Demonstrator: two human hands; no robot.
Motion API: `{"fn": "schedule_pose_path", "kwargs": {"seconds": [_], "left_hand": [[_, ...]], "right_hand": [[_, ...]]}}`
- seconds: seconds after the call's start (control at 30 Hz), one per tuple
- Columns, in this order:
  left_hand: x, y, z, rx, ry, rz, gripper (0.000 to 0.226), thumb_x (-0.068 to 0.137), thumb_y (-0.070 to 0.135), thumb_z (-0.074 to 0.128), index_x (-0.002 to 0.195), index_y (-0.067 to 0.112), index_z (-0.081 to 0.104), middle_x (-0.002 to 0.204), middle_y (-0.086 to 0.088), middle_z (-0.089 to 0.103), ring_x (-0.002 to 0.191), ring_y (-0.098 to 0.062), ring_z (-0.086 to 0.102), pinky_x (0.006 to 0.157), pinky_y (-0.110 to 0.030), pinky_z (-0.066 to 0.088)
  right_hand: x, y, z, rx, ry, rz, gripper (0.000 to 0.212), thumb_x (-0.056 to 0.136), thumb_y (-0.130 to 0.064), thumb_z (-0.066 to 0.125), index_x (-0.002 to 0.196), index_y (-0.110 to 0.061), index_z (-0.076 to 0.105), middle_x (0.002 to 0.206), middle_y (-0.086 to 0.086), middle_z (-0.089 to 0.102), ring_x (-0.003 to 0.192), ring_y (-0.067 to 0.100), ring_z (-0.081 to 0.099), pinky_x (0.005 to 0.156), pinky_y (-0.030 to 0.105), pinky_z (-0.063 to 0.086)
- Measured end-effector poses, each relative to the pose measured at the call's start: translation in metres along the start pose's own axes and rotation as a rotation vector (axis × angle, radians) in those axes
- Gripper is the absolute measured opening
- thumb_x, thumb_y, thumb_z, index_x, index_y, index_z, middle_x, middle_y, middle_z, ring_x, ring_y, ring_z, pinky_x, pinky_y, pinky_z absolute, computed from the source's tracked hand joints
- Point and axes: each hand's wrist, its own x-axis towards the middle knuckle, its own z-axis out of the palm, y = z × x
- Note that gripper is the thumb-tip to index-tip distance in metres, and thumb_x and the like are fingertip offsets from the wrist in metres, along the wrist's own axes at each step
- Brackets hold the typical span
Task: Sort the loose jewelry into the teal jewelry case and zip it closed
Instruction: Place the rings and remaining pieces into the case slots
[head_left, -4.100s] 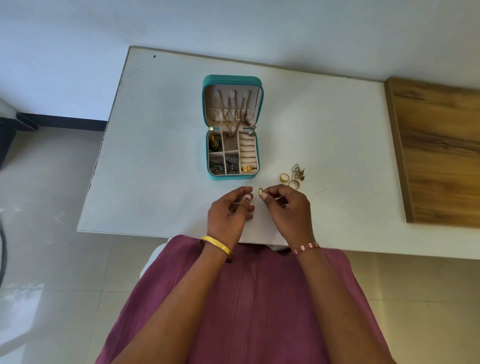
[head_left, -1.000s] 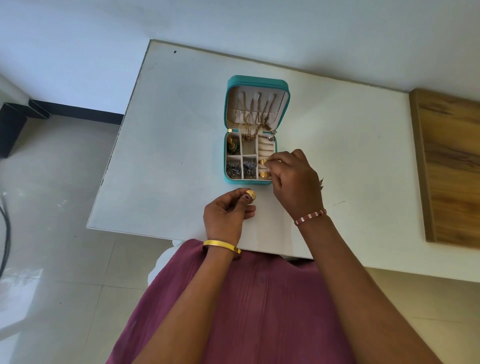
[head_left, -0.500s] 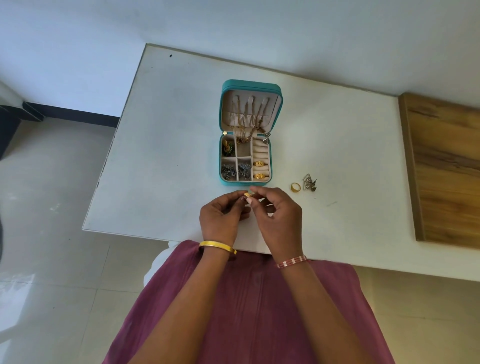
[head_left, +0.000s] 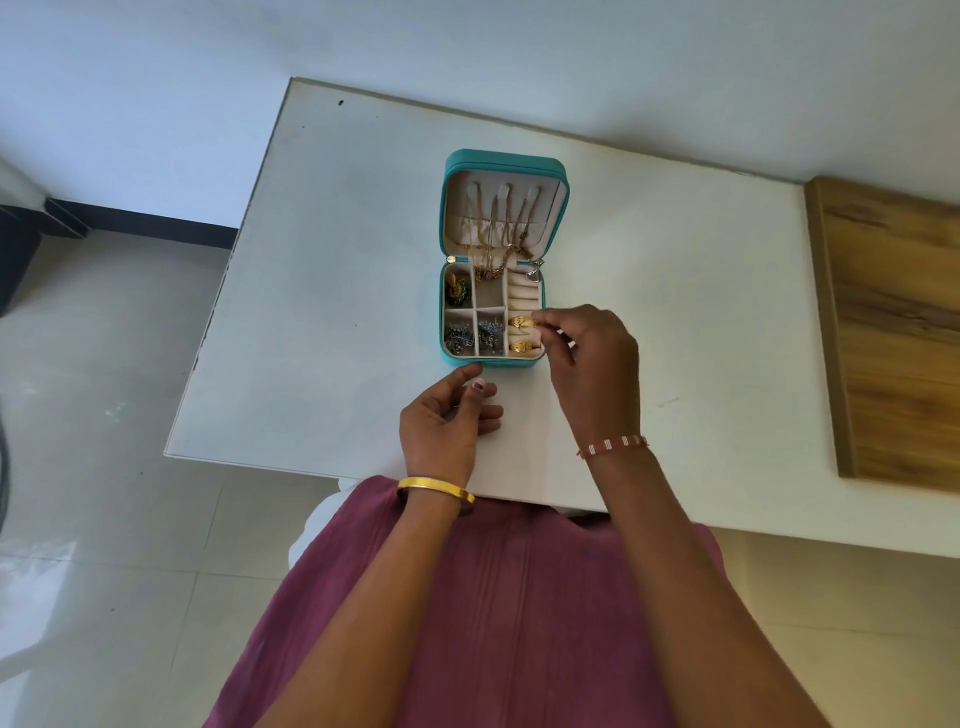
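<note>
The teal jewelry case lies open on the white table, its lid flat at the far side with gold chains hanging in it. The base holds green and gold earrings, silver pieces and two gold rings in the ring rolls on the right. My right hand reaches over the case's right edge with its fingertips pinched at the ring rolls; the small gold ring it took is hidden between them. My left hand rests in front of the case, fingers loosely apart and holding nothing.
A wooden board lies on the right end of the table. The table's left edge drops to a tiled floor. The loose pieces to the right of the case are hidden behind my right hand.
My right hand took the gold ring from my left fingers and moved up to the ring rolls. My left hand has spread and now holds nothing.
</note>
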Motion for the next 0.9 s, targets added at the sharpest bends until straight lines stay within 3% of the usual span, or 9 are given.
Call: {"fn": "schedule_pose_path", "kwargs": {"seconds": [0.2, 0.4, 0.53, 0.77, 0.9], "left_hand": [[0.0, -0.001, 0.0, 0.009, -0.012, -0.004, 0.022, 0.09, 0.004, 0.05, 0.108, 0.007, 0.061, 0.075, -0.003, 0.066, 0.053, -0.004, 0.063, 0.059, -0.017, 0.056], [-0.002, 0.002, 0.0, -0.015, -0.024, -0.01, 0.02, 0.091, 0.003, 0.049, 0.105, 0.01, 0.06, 0.074, -0.004, 0.065, 0.052, -0.003, 0.062, 0.057, -0.015, 0.055], [-0.001, 0.002, 0.0, 0.001, -0.016, -0.009, 0.022, 0.09, 0.003, 0.049, 0.108, 0.008, 0.061, 0.074, -0.003, 0.065, 0.053, -0.004, 0.063, 0.059, -0.016, 0.055], [-0.001, 0.002, 0.0, 0.008, -0.02, -0.015, 0.022, 0.09, 0.002, 0.049, 0.105, 0.012, 0.062, 0.075, -0.004, 0.066, 0.053, -0.004, 0.063, 0.059, -0.017, 0.056], [-0.003, 0.004, -0.001, -0.004, -0.023, -0.015, 0.021, 0.09, 0.002, 0.05, 0.103, 0.013, 0.062, 0.075, -0.004, 0.066, 0.053, -0.004, 0.063, 0.059, -0.017, 0.056]], "right_hand": [[0.003, 0.005, 0.008, -0.27, -0.048, -0.228, 0.024, 0.062, 0.01, 0.075, 0.082, -0.002, 0.071, 0.071, 0.012, 0.067, 0.067, 0.03, 0.062, 0.05, 0.027, 0.051], [0.006, 0.003, 0.012, -0.398, -0.107, -0.323, 0.03, 0.052, 0.01, 0.079, 0.077, -0.004, 0.072, 0.069, 0.01, 0.065, 0.066, 0.027, 0.062, 0.046, 0.024, 0.047], [0.006, -0.001, 0.011, -0.42, -0.123, -0.283, 0.03, 0.05, 0.009, 0.08, 0.076, -0.003, 0.072, 0.072, 0.012, 0.062, 0.068, 0.029, 0.06, 0.047, 0.026, 0.048], [-0.006, 0.0, 0.009, -0.435, -0.122, -0.227, 0.046, 0.05, 0.009, 0.081, 0.094, -0.004, 0.072, 0.076, 0.016, 0.059, 0.068, 0.033, 0.059, 0.052, 0.031, 0.048], [-0.022, 0.008, 0.004, -0.182, -0.013, -0.028, 0.042, 0.072, 0.011, 0.056, 0.111, -0.003, 0.065, 0.083, 0.016, 0.056, 0.075, 0.026, 0.053, 0.063, 0.024, 0.04]]}}
